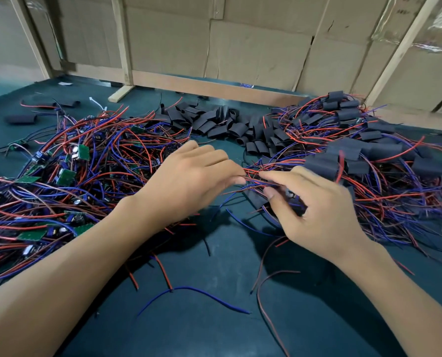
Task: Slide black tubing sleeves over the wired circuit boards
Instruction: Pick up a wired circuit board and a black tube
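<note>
My left hand [191,176] pinches a bundle of red and blue wires [252,173] at the table's middle. Opposite it, my right hand [310,202] holds a black tubing sleeve [256,198] between thumb and forefinger, with the wires running into it. The board inside the sleeve is mostly hidden by my fingers. A pile of bare green circuit boards with wires [68,173] lies on the left. Loose black sleeves [214,122] are heaped at the back centre. Sleeved boards [356,155] are piled on the right.
The dark green table surface [214,318] in front holds a few stray wires, one blue [196,292]. A wooden frame [122,47] and cardboard boxes [253,47] wall off the back. A lone sleeve [20,119] lies far left.
</note>
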The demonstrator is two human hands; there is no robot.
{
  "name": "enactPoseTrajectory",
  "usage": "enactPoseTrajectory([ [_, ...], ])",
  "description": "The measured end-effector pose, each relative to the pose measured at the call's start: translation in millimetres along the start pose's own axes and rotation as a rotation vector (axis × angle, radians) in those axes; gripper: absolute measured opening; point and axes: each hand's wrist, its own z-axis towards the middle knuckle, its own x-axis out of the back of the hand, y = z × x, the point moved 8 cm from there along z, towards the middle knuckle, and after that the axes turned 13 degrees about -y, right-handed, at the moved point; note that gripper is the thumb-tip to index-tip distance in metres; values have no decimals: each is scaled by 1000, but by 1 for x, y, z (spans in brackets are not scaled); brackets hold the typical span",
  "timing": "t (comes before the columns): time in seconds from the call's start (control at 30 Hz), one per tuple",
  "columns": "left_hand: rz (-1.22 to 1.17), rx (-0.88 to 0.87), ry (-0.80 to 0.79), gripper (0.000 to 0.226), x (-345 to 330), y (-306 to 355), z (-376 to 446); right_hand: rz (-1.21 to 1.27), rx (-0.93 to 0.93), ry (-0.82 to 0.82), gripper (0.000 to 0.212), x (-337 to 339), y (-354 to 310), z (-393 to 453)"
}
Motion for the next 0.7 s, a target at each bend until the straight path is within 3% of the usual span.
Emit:
enactPoseTrajectory([
  [0.13,34,47,-34,25,-8,-11,-3,-126,-34,25,27,5,5,2],
  [0.37,-36,-32,-49,22,-10,2,0,-204,25,-230,23,-17,1,7],
  [0.57,-106,-85,-89,28,-11,17,3,86,11,-229,23,-18,1,5],
  [0.63,-225,-81,-161,34,-12,17,6,124,9,-199,30,-17,2,4],
  [0.7,-484,60,-212,40,-13,-4,12,168,1,-183,34,-18,2,3],
])
